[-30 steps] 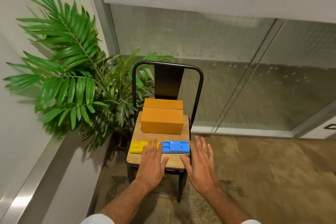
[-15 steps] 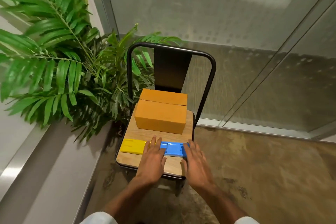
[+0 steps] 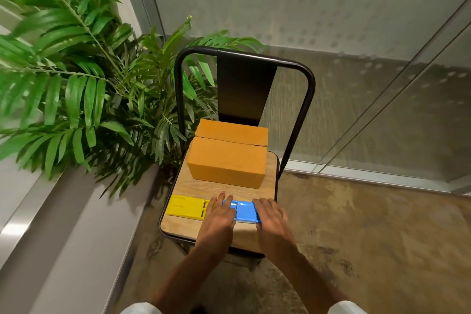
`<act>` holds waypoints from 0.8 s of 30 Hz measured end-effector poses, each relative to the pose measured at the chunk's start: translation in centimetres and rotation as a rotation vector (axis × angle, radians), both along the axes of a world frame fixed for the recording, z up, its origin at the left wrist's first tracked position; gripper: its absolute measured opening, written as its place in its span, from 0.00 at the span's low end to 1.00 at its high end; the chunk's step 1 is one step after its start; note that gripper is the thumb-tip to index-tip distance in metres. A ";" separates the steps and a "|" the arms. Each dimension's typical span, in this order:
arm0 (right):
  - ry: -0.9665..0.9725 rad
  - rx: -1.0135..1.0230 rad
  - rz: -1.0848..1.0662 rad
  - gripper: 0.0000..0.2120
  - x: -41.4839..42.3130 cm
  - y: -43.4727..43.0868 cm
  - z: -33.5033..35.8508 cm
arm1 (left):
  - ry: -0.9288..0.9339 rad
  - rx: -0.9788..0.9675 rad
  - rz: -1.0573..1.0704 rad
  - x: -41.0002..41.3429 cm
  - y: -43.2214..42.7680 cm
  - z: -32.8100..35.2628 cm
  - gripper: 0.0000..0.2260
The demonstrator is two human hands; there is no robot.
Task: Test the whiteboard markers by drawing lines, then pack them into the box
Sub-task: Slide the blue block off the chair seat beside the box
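A chair with a black metal frame and a wooden seat stands on a mottled concrete floor, its back towards a frosted glass wall. A leafy green plant fills the corner to the left of the chair, and some of its fronds reach behind the backrest.

The orange cardboard box sits at the back of the seat, just in front of the backrest. Its top flaps are folded down, with a seam running across the lid. Along the front of the seat lie two flat plastic cases end to end: a yellow case on the left and a blue case on the right, touching each other. A strip of bare wood separates them from the box.

The left hand lies palm down over the place where the two cases meet, its fingers straight and close together, their tips pointing at the box. The right hand rests palm down on the right end of the blue case, at the seat's right edge, fingers relaxed and slightly spread. Neither hand is wrapped around anything. Both forearms reach in from the bottom of the view, with white sleeves showing at the lower edge
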State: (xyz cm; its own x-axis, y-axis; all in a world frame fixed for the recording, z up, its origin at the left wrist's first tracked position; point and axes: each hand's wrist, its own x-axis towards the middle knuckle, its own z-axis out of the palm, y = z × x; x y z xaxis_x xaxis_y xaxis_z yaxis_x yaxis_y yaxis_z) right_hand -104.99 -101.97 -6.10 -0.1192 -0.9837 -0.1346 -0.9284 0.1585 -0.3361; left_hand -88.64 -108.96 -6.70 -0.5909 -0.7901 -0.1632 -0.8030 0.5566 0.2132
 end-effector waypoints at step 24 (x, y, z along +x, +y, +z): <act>-0.072 -0.201 0.068 0.38 -0.3 2.1 11.2 | 0.454 -0.141 0.186 0.9 5.4 11.1 0.12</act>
